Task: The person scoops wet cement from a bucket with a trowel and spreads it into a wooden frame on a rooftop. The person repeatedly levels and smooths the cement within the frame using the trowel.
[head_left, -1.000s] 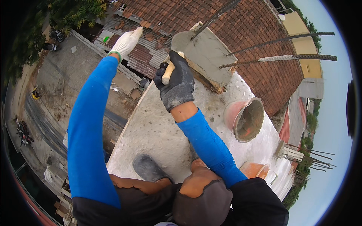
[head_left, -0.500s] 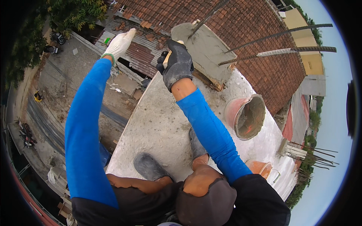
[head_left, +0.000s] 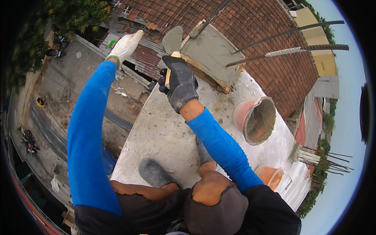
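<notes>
My right hand (head_left: 178, 80), in a black glove, is closed round the wooden handle (head_left: 168, 78) of a trowel. The mortar-coated trowel blade (head_left: 172, 40) points away from me, just left of a patch of wet grey mortar (head_left: 213, 51) edged by a wooden board (head_left: 205, 74). My left hand (head_left: 124, 47), in a white knitted glove, is held out over the drop beyond the slab's left edge. Its fingers look stretched out together, with nothing visible in them; their undersides are hidden.
I stand on a high concrete slab (head_left: 164, 133). A mortar-crusted bucket (head_left: 254, 119) and an orange bucket (head_left: 269, 176) stand at right. Ribbed steel bars (head_left: 305, 49) jut out over the tiled roof (head_left: 266, 39). Far below on the left lies a yard (head_left: 66, 94) with parked motorbikes.
My right hand has drawn slightly back and left, bringing the trowel blade off the mortar's left end to beside the board. My left hand has barely moved.
</notes>
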A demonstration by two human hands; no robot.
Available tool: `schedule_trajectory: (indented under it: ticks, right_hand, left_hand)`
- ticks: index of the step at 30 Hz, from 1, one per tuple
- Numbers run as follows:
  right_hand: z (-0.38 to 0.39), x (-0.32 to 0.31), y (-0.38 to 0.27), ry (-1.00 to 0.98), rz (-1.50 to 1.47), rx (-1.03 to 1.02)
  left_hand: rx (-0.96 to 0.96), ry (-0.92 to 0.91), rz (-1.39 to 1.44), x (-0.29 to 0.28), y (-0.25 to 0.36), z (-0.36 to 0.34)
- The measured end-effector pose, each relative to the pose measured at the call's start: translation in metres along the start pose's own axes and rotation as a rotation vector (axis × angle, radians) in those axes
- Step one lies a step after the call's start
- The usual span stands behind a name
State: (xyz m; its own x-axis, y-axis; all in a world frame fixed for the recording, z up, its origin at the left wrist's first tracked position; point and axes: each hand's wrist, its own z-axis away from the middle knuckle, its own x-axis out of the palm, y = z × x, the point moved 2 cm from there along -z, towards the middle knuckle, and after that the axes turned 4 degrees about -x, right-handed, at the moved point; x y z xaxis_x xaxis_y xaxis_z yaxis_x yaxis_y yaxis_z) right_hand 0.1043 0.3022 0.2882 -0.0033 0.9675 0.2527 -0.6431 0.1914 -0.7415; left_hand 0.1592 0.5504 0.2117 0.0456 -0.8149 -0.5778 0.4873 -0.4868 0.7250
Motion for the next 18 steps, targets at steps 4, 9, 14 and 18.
schedule_trajectory:
  ticks: [4,9,14,18]
  right_hand:
    - [0.002,-0.010,-0.013,0.003,0.025,-0.014]
    - [0.004,-0.023,-0.031,-0.020,0.048,-0.037]
    - [0.008,-0.032,-0.036,-0.004,-0.003,-0.014]
    - [0.020,-0.036,-0.032,-0.031,-0.124,-0.008]
  left_hand:
    - [0.040,0.068,0.002,-0.004,-0.001,0.002]
    - [0.024,0.082,-0.021,-0.004,0.001,0.001]
    - [0.020,0.025,-0.040,0.003,0.010,0.002]
    - [0.037,-0.009,-0.051,0.001,0.014,0.001]
